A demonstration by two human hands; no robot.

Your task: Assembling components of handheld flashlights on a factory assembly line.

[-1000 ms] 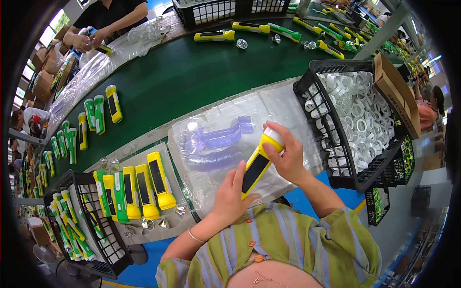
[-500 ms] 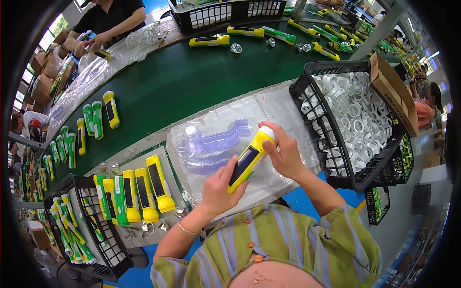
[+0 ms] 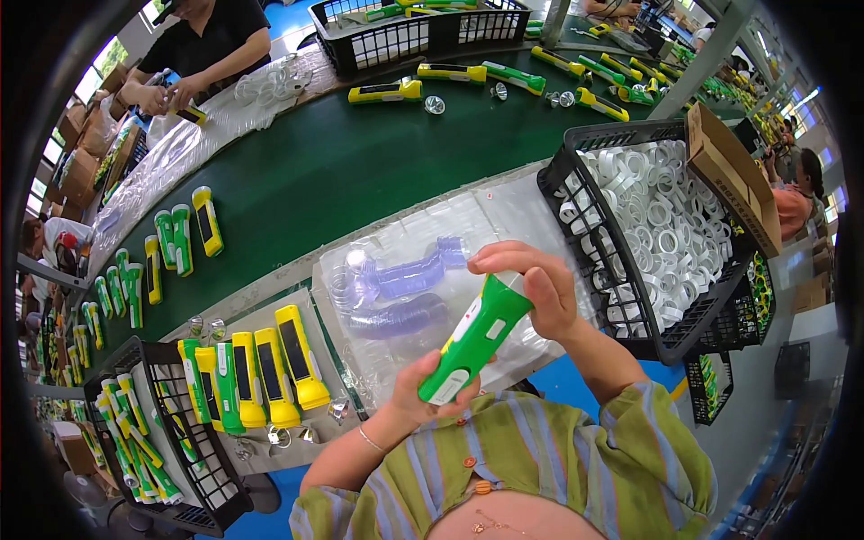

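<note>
A green and yellow flashlight [image 3: 480,335] is held tilted over the bench, its green side with the switch facing up. My left hand [image 3: 418,389] is closed round its lower end. At the wide head end, my right hand [image 3: 547,292] cups the rim with fingers curved over the top and the thumb alongside. The palm and fingers partly hide that end. Beneath lie nested stacks of clear plastic lenses [image 3: 409,273] on a plastic-covered work surface [image 3: 504,211]. To the right, a black crate [image 3: 621,279] holds many white rings [image 3: 661,214].
Several flashlights [image 3: 297,355] stand in a row at the left, with small reflectors [image 3: 338,409] near them. A black basket [image 3: 216,481] of flashlights is beside them. Beyond runs a green conveyor belt [image 3: 342,162] carrying more flashlights. A cardboard box [image 3: 733,180] leans on the ring crate. A co-worker [image 3: 207,45] works across the belt.
The flashlight has been turned from its yellow panel side to its green switch side and lowered slightly. My right hand has shifted over the head end; my left hand has moved lower.
</note>
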